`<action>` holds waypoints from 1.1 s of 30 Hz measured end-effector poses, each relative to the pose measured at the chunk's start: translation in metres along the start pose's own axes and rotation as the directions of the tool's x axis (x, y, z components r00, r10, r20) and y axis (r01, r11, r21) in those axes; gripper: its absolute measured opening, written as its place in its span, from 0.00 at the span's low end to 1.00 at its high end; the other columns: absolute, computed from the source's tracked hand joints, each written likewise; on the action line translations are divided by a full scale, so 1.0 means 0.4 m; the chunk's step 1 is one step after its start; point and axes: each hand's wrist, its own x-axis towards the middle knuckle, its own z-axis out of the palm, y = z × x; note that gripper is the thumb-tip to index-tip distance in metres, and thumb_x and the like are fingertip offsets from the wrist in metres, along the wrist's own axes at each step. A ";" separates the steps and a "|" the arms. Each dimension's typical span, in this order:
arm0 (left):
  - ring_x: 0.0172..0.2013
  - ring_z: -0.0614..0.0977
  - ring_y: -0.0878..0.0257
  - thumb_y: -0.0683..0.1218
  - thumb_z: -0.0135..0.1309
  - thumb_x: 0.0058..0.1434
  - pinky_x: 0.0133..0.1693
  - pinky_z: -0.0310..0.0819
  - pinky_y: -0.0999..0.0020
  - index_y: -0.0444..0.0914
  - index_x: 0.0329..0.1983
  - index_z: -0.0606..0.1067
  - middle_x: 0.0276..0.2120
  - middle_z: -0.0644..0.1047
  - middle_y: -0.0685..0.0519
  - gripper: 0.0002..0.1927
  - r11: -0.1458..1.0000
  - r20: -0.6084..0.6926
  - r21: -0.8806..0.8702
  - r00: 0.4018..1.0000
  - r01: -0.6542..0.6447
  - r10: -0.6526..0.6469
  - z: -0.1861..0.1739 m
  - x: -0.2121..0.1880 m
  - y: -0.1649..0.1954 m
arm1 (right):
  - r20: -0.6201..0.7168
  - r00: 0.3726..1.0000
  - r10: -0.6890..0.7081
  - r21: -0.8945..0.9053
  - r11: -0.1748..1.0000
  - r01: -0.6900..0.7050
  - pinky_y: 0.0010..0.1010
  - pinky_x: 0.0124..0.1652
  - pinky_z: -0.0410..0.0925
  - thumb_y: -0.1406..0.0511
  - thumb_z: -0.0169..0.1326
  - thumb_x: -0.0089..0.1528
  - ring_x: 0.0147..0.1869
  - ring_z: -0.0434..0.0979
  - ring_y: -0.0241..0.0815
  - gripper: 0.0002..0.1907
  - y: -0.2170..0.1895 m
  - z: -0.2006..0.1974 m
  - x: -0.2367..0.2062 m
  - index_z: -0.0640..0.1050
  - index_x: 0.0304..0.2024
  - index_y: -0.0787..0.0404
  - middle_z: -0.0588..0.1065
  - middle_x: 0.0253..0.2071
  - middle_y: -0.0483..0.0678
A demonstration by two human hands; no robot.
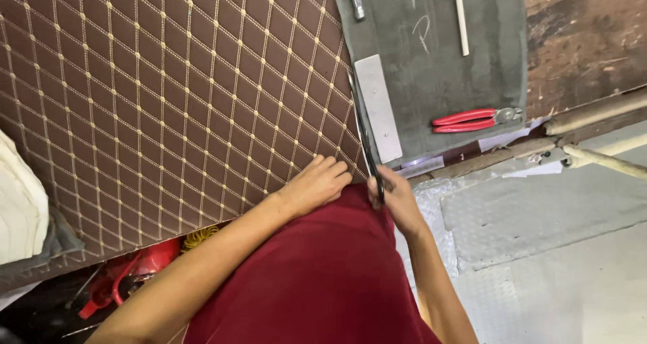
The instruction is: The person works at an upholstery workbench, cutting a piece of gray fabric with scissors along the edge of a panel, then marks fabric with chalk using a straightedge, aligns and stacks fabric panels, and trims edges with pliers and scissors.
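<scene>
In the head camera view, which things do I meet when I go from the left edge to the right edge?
White folded material → red tool on the floor → brown quilted sheet → left hand → right hand holding dark scissors → red-handled pliers → wooden pole.

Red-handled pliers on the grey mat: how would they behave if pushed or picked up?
The red-handled pliers lie flat, so they would probably slide rather than roll. The fuzzy-looking grey mat likely adds drag. They look like rigid metal, probably heavy for their size; the handles may swing at the pivot when lifted.
</scene>
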 end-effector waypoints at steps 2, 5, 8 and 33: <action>0.44 0.73 0.55 0.44 0.57 0.58 0.48 0.67 0.58 0.39 0.38 0.73 0.38 0.71 0.51 0.06 0.999 0.015 -0.029 1.000 -0.013 0.014 -0.006 -0.003 -0.007 | -0.011 1.000 0.020 0.041 0.999 -0.020 0.22 0.29 0.63 0.58 0.59 0.66 0.28 0.69 0.28 0.16 -0.009 0.007 0.023 0.76 0.46 0.65 0.71 0.26 0.39; 0.44 0.73 0.54 0.44 0.56 0.58 0.48 0.66 0.57 0.39 0.38 0.72 0.38 0.71 0.51 0.07 0.997 0.027 -0.065 0.999 -0.028 0.030 -0.012 -0.006 -0.015 | -0.017 0.999 0.038 0.075 0.997 -0.036 0.22 0.28 0.63 0.59 0.59 0.65 0.27 0.68 0.28 0.16 -0.024 0.014 0.040 0.77 0.48 0.64 0.70 0.25 0.39; 0.45 0.73 0.54 0.43 0.55 0.60 0.48 0.66 0.58 0.39 0.39 0.73 0.38 0.71 0.51 0.06 0.995 0.027 -0.100 1.000 0.001 0.002 -0.016 -0.001 -0.017 | -0.031 0.998 0.054 0.057 0.997 -0.052 0.22 0.27 0.63 0.59 0.59 0.64 0.26 0.69 0.28 0.17 -0.042 0.017 0.032 0.79 0.49 0.64 0.70 0.24 0.39; 0.47 0.73 0.56 0.45 0.56 0.59 0.50 0.66 0.58 0.40 0.42 0.74 0.42 0.73 0.52 0.09 0.993 0.166 -0.110 0.984 -0.050 0.068 -0.060 0.029 -0.068 | 0.004 1.000 0.029 0.025 0.999 -0.029 0.22 0.26 0.61 0.60 0.59 0.65 0.24 0.68 0.28 0.17 -0.180 0.044 0.154 0.79 0.50 0.65 0.71 0.23 0.39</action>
